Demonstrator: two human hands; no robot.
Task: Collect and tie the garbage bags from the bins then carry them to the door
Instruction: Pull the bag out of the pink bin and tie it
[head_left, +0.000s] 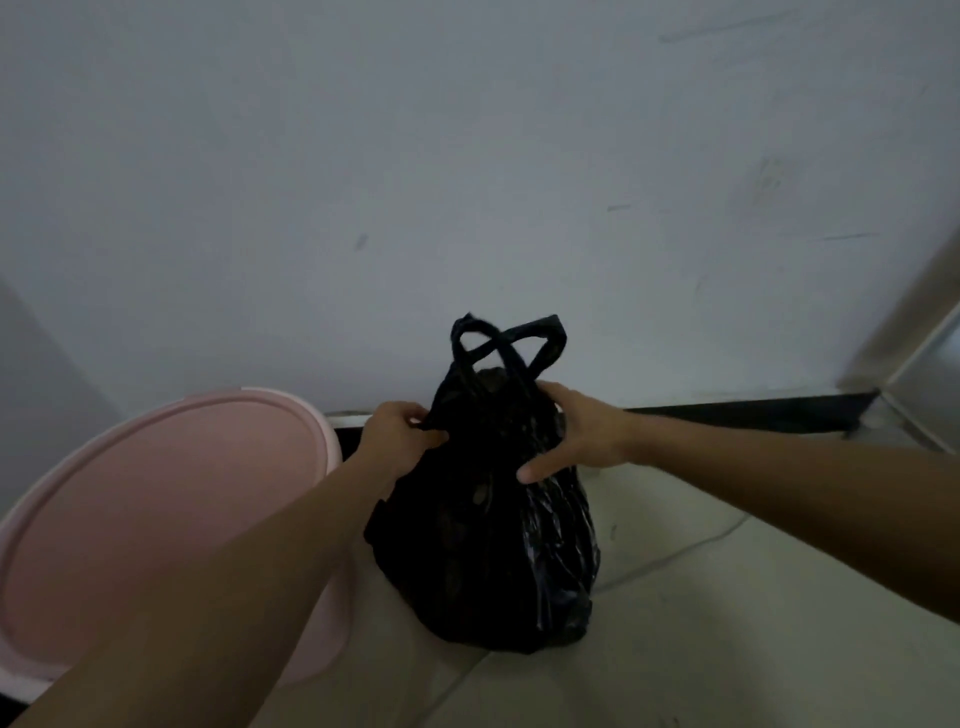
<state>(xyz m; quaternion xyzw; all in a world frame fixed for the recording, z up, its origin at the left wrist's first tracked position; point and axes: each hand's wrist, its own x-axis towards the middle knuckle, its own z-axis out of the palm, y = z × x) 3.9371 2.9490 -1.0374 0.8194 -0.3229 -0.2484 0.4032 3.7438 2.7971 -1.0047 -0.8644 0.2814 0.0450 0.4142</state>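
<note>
A full black garbage bag (483, 545) stands upright on the pale floor against the wall. Its two handle loops (506, 343) stick up, crossed over each other above the bag's mouth. My left hand (400, 436) pinches the plastic at the bag's upper left edge. My right hand (576, 434) lies over the upper right side, fingers spread round the neck and thumb pressing the front.
A pink round bin lid (156, 519) sits close on the left, partly under my left forearm. A grey wall (467, 182) is directly behind the bag. A metal door frame (914, 343) runs along the right. A thin cable (670, 556) lies on the floor.
</note>
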